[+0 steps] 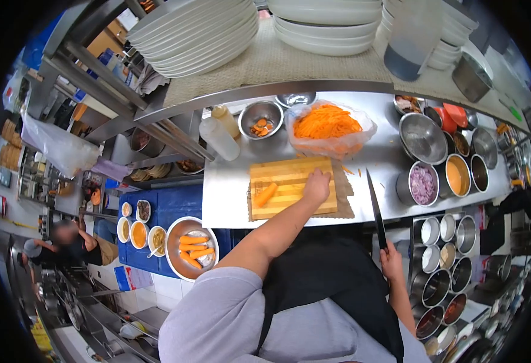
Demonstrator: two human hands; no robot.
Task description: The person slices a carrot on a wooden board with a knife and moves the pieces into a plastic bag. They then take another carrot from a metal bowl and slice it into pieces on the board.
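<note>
Apparently cutting is pending: we find right grip [390,261] clamped on knife [377,209], cannot read left grip [317,186]; slicing requires steadying carrot [266,195].

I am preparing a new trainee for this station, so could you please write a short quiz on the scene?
1. Which hand holds the knife: A) left, or B) right?
2. True or false: the chopped onion lies on the board.
3. Fill in the blank: to the left of the left hand, a ____ lies on the board.

Key:
1. B; the knife is in the right hand.
2. False; the chopped onion is in a metal pot.
3. Carrot.
</note>
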